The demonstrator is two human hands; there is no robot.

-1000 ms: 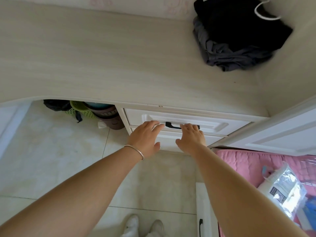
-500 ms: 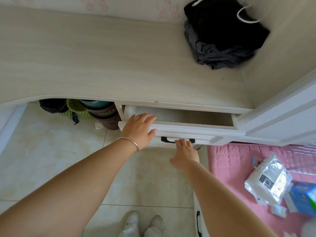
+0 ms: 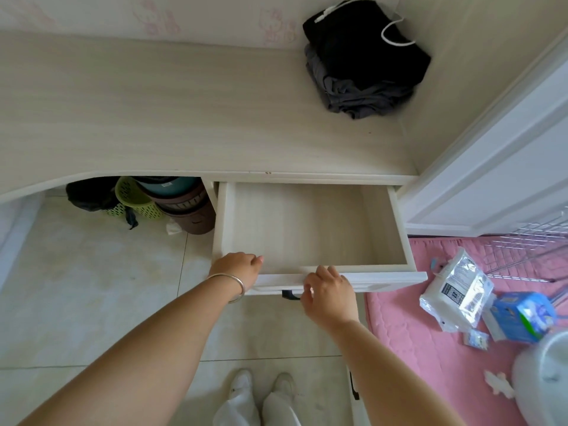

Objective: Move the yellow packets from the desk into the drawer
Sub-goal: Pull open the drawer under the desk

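The drawer [image 3: 307, 229] stands pulled well out from under the bench [image 3: 172, 118], its pale inside bare. My left hand [image 3: 238, 269] rests on the front edge near the left corner, fingers curled loosely over it, a silver bangle [image 3: 233, 282] on the wrist. My right hand [image 3: 329, 295] sits at the front panel over the black handle [image 3: 290, 295], fingers bent; whether it grips the handle I cannot tell. Folded dark clothes [image 3: 362, 63] lie at the bench's far right corner. I see no yellow packets.
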